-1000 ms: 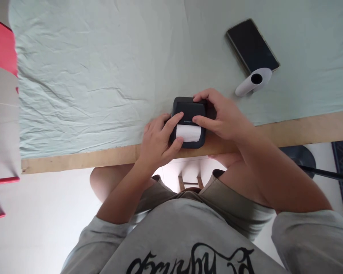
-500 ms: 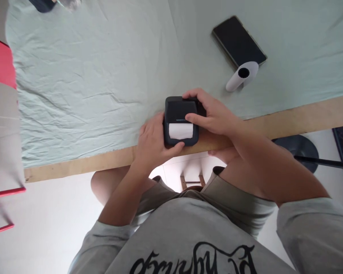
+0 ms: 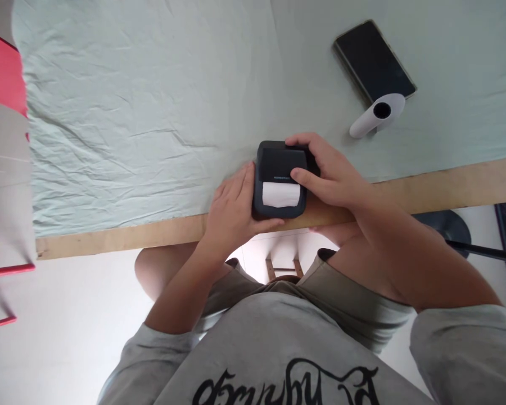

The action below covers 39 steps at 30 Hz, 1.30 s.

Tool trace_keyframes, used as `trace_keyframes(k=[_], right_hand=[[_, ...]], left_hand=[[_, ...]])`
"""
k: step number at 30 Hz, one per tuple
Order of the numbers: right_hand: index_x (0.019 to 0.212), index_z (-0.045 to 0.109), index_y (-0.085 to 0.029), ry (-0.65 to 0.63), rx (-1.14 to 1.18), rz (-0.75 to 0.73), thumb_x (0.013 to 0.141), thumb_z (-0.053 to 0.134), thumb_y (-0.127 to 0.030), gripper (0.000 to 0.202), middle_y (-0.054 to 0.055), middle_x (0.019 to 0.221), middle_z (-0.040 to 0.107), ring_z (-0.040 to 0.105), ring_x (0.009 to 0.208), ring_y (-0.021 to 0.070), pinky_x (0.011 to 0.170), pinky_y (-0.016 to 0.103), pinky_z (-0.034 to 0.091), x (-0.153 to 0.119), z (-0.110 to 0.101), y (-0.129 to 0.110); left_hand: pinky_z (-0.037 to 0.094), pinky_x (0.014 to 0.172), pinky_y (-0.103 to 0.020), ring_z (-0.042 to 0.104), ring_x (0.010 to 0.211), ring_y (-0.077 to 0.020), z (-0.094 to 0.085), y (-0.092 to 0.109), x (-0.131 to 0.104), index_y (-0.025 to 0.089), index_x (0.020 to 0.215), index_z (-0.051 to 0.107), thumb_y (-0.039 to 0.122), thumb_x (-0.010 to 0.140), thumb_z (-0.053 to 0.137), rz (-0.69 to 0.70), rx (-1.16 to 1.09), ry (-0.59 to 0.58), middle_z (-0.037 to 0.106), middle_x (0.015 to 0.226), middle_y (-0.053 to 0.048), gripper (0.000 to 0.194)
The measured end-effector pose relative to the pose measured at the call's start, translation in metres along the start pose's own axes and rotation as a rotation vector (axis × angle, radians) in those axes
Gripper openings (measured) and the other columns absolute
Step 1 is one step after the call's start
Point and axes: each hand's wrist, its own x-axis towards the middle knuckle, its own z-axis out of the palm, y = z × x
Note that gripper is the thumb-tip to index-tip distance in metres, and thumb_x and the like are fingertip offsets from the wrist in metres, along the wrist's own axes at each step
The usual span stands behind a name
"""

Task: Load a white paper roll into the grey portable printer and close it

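A small dark label printer [image 3: 282, 163] with rounded corners lies near the front edge of the table, a strip of white paper [image 3: 280, 194] showing in its opening. My left hand [image 3: 233, 211] holds it from the left, fingers along its side and thumb just below its front edge. From the right, my right hand [image 3: 326, 171] grips it, with the thumb on top of the dark lid and the fingers around the far right corner. The printer's right side is partly hidden by this hand.
Farther right lie a dark phone-like device [image 3: 374, 62] in a clear case and, partly over its near corner, a white curled piece [image 3: 365, 119], perhaps a paper roll. A pale green cloth [image 3: 143, 84] covers the table, with a bare wooden edge [image 3: 122, 239] in front.
The printer and both hands sit slightly farther right in view, as does most of the tabletop. My left thumb has slid off the printer's front rim. Dark objects at top left have left view.
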Motion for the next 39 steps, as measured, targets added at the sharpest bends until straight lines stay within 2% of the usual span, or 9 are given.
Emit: trace_keyframes(k=[3, 8, 12, 15, 18, 21, 29, 36, 39], right_hand=[[0.14, 0.053, -0.028, -0.007, -0.004, 0.0, 0.093, 0.058, -0.042, 0.049, 0.01, 0.146, 0.065, 0.063, 0.131, 0.0337, 0.112, 0.06, 0.051, 0.0, 0.0, -0.001], [0.142, 0.051, -0.026, -0.019, -0.003, 0.023, 0.091, 0.059, -0.043, 0.054, 0.012, 0.148, 0.063, 0.062, 0.134, 0.0353, 0.115, 0.062, 0.05, -0.001, -0.001, -0.001], [0.154, 0.04, -0.028, -0.109, 0.064, 0.0, 0.086, 0.069, -0.047, 0.077, 0.012, 0.158, 0.054, 0.055, 0.144, 0.0375, 0.121, 0.063, 0.046, -0.004, -0.008, 0.005], [0.16, 0.032, -0.035, -0.164, 0.129, -0.038, 0.081, 0.077, -0.056, 0.093, 0.009, 0.163, 0.048, 0.05, 0.15, 0.0379, 0.127, 0.062, 0.042, -0.01, -0.015, 0.011], [0.161, 0.032, -0.04, -0.166, 0.082, -0.025, 0.072, 0.087, -0.061, 0.107, 0.008, 0.167, 0.044, 0.046, 0.152, 0.0415, 0.128, 0.067, 0.039, -0.015, -0.018, 0.013], [0.163, 0.032, -0.038, -0.164, 0.065, -0.027, 0.066, 0.091, -0.064, 0.116, 0.011, 0.169, 0.043, 0.045, 0.153, 0.0453, 0.126, 0.073, 0.037, -0.016, -0.017, 0.013], [0.159, 0.034, -0.04, -0.136, 0.069, -0.008, 0.064, 0.095, -0.059, 0.115, 0.01, 0.166, 0.048, 0.05, 0.149, 0.046, 0.123, 0.072, 0.043, -0.015, -0.016, 0.01], [0.161, 0.033, -0.036, -0.158, 0.087, 0.007, 0.059, 0.097, -0.058, 0.123, 0.013, 0.164, 0.05, 0.055, 0.144, 0.0471, 0.12, 0.073, 0.045, -0.012, -0.018, 0.009], [0.163, 0.032, -0.033, -0.17, 0.067, -0.005, 0.065, 0.094, -0.054, 0.118, 0.014, 0.163, 0.051, 0.055, 0.143, 0.0453, 0.119, 0.07, 0.046, -0.013, -0.018, 0.011]], left_hand=[[0.038, 0.126, -0.056, 0.045, 0.155, -0.0428, 0.003, -0.001, 0.0, 0.015, 0.168, 0.026, 0.076, 0.078, 0.081, 0.011, 0.005, 0.008, 0.045, 0.168, -0.022, 0.122], [0.041, 0.124, -0.053, 0.041, 0.158, -0.0429, 0.007, -0.006, -0.002, 0.013, 0.168, 0.025, 0.086, 0.077, 0.075, 0.032, 0.022, 0.052, 0.037, 0.172, -0.025, 0.127], [0.041, 0.124, -0.052, 0.042, 0.157, -0.0425, 0.006, -0.008, -0.003, 0.016, 0.168, 0.028, 0.088, 0.078, 0.071, 0.039, 0.004, 0.052, 0.038, 0.172, -0.023, 0.123], [0.041, 0.125, -0.051, 0.044, 0.156, -0.0418, 0.004, -0.009, -0.003, 0.016, 0.168, 0.03, 0.089, 0.077, 0.07, 0.042, -0.008, 0.053, 0.04, 0.171, -0.023, 0.123], [0.041, 0.125, -0.052, 0.044, 0.156, -0.0421, 0.003, -0.01, -0.002, 0.016, 0.167, 0.032, 0.091, 0.077, 0.068, 0.044, -0.026, 0.056, 0.041, 0.17, -0.023, 0.123], [0.04, 0.125, -0.053, 0.046, 0.155, -0.0418, 0.003, -0.01, -0.001, 0.016, 0.168, 0.033, 0.092, 0.077, 0.068, 0.062, -0.058, 0.062, 0.042, 0.17, -0.023, 0.124], [0.042, 0.124, -0.054, 0.051, 0.151, -0.0392, -0.002, -0.006, 0.002, 0.025, 0.166, 0.04, 0.084, 0.074, 0.079, 0.055, -0.102, 0.082, 0.05, 0.165, -0.018, 0.116], [0.044, 0.122, -0.05, 0.055, 0.148, -0.0376, -0.003, -0.004, 0.004, 0.02, 0.16, 0.049, 0.087, 0.072, 0.078, 0.055, -0.1, 0.102, 0.055, 0.161, -0.018, 0.114], [0.044, 0.121, -0.05, 0.057, 0.146, -0.038, -0.002, -0.004, 0.004, 0.019, 0.16, 0.048, 0.087, 0.072, 0.078, 0.042, -0.08, 0.106, 0.055, 0.161, -0.018, 0.116]])
